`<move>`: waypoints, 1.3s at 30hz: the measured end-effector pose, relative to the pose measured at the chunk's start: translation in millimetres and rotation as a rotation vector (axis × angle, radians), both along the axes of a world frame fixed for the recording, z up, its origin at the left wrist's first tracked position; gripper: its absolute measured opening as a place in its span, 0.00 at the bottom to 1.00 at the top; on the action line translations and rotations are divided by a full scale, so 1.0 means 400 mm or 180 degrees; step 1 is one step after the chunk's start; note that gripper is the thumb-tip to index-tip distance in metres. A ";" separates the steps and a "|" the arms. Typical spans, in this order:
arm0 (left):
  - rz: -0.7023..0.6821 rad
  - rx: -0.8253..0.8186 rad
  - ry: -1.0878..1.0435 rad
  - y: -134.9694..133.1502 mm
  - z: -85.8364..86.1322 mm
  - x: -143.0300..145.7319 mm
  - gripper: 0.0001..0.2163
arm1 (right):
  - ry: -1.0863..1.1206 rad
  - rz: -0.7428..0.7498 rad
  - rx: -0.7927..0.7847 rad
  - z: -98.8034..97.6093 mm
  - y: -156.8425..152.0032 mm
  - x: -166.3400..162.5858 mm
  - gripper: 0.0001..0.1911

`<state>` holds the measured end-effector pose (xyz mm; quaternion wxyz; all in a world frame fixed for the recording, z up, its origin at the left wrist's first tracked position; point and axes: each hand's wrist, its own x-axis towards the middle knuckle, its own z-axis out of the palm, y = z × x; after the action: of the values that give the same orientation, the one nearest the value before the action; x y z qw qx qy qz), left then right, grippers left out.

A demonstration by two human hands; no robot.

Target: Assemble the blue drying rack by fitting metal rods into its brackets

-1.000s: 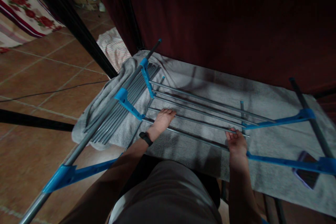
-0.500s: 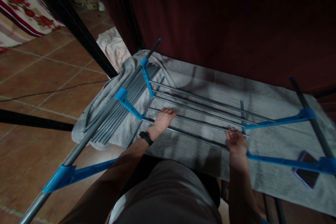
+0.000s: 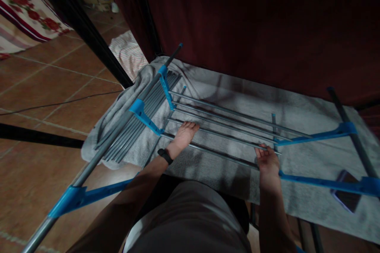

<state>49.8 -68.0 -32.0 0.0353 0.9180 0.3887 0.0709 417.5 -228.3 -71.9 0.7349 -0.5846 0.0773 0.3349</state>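
A folding drying rack of grey metal rods (image 3: 225, 120) and blue plastic brackets (image 3: 145, 118) stands over a grey towel (image 3: 303, 114). My left hand (image 3: 184, 134) lies flat on the rods near the left bracket, fingers stretched out, a black band on its wrist. My right hand (image 3: 268, 161) is closed round the nearest rod, next to the blue arm (image 3: 323, 184) on the right.
A phone (image 3: 346, 195) lies on the towel under the right blue arm. A bundle of loose grey rods (image 3: 133, 126) rests at the rack's left. Dark red fabric (image 3: 252, 19) hangs behind. A tiled floor with a black cable (image 3: 59, 102) spreads to the left.
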 end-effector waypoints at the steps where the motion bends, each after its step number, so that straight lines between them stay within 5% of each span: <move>1: 0.0002 0.0012 -0.0012 0.000 -0.001 0.000 0.11 | 0.0002 -0.0011 0.0007 0.001 0.000 0.000 0.04; 20: 0.0164 0.0040 -0.0270 0.008 -0.003 -0.007 0.13 | 0.0039 -0.0222 0.0153 0.015 0.008 -0.028 0.09; 39: 0.0183 0.0125 -0.0280 0.008 -0.003 -0.009 0.15 | -0.0191 0.0241 0.0469 0.037 -0.064 -0.019 0.06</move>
<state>46.4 -64.8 -33.3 0.0323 0.9029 0.4115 0.1198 410.0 -253.8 -57.1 0.7647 -0.5412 0.0081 0.3496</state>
